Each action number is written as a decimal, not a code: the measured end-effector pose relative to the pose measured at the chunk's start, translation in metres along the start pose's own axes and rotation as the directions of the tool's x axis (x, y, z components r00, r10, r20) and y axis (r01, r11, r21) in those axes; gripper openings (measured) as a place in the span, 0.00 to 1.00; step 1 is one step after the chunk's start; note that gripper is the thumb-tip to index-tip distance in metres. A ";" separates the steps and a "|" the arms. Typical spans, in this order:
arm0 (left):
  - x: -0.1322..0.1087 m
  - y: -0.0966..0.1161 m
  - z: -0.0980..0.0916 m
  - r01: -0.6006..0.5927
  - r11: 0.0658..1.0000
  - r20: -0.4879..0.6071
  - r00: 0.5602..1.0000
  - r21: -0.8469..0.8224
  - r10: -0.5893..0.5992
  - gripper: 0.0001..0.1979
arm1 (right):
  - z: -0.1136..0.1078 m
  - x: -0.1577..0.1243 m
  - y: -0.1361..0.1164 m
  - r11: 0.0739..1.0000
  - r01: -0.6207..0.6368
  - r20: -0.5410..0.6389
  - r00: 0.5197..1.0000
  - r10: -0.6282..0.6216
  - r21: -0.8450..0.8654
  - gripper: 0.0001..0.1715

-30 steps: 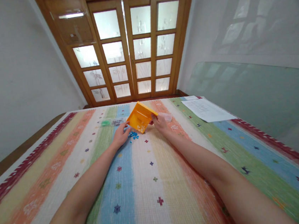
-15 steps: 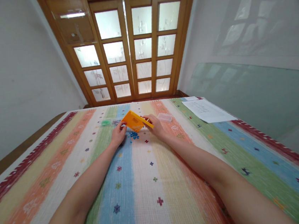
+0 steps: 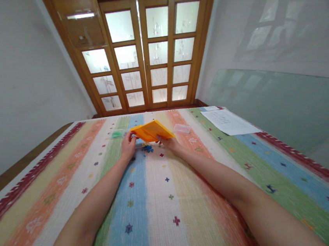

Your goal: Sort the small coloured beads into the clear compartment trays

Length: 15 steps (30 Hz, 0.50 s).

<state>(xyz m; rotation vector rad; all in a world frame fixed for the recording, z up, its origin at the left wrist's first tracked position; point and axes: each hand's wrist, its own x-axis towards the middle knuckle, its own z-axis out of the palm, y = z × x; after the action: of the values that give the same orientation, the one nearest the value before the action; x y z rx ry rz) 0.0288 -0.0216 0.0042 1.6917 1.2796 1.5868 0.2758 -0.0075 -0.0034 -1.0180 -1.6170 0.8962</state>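
Together, a person's left hand (image 3: 128, 146) and right hand (image 3: 168, 143) gripped a flat orange tray (image 3: 153, 131), holding it above the striped cloth (image 3: 161, 201) at the far reach of both bare forearms. The left hand was closed on the tray's left corner, while the right hand's fingers curled under its near right edge. The tray sat almost level between them, tipped slightly so that its upper face showed. A small heap of blue beads (image 3: 147, 148) lay on the cloth between the two hands, just under the tray's near edge. Just beyond the left hand rested a small green container (image 3: 116, 134), and just beyond the right hand, a little to its right, a clear plastic box (image 3: 181, 128). A printed sheet of paper (image 3: 227, 121) lay well off to the right of the right hand. Far past both hands stood wooden doors (image 3: 142, 55) with frosted panes, and a glass sheet (image 3: 268, 100) leaned on the wall to the right.
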 end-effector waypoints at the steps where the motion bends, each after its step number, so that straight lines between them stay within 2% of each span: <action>1: -0.001 0.003 0.000 -0.004 1.000 -0.004 1.000 -0.008 0.004 0.15 | 0.000 0.000 0.001 1.000 0.011 -0.002 1.000 -0.011 -0.003 0.36; 7: -0.003 0.013 0.001 -0.049 0.996 0.003 0.999 -0.074 0.050 0.14 | -0.001 0.000 0.003 0.996 0.078 -0.016 0.997 -0.079 -0.045 0.34; 15: -0.002 0.007 0.005 0.034 0.990 -0.017 0.999 -0.137 -0.037 0.10 | -0.008 -0.003 -0.018 0.985 0.170 0.000 0.985 -0.170 -0.009 0.37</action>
<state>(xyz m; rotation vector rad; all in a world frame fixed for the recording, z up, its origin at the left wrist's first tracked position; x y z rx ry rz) 0.0362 -0.0249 0.0080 1.5650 1.1750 1.6351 0.2804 -0.0166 0.0140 -0.8713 -1.6813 0.7734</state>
